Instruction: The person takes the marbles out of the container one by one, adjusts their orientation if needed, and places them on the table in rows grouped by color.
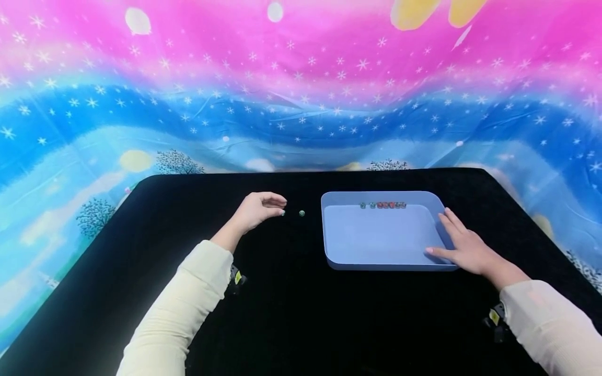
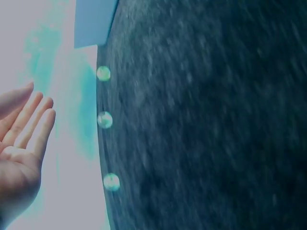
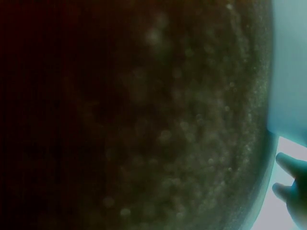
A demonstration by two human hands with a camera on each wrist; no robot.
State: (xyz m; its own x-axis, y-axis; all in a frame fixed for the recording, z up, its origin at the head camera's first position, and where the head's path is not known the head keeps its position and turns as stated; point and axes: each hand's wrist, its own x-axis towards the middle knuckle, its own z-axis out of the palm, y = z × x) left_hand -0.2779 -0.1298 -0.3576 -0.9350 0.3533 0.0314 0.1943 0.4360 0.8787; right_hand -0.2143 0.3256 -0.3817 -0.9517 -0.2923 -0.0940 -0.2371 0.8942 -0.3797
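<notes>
- While both hands are out over the table, the step in hand looks to me like reaching for a loose marble.
- Left hand (image 1: 256,211): fingers pretty straight, thumb pointing forward, near the small green glassy marbles (image 1: 302,213). I can't see anything pinched, and in the left wrist view the fingertips are apart from all three.
- Those three sit in a rough line on the table, left of the pale blue rectangular plastic-looking tray (image 1: 376,235).
- Right hand (image 1: 470,249): fingers spread at the tray's right end, thumb over the inside. Can't tell if it's actually pressing.
- Inside, a row of small green and reddish marbles (image 1: 385,205) lines the far wall.
- My guess: the next move calls for a light thumb-and-finger pinch, since round stuff could roll off.
- Surface: matte black table covering (image 1: 291,324), kinda fuzzy up close in the left wrist view.
- Room: pink-and-blue printed fabric backdrop (image 1: 301,57) with white snowflakes, pale blobs and dark bare trees.
- Also cream long sleeves (image 1: 174,313), plus a black gadget with a yellow patch (image 1: 237,279) at each wrist.
</notes>
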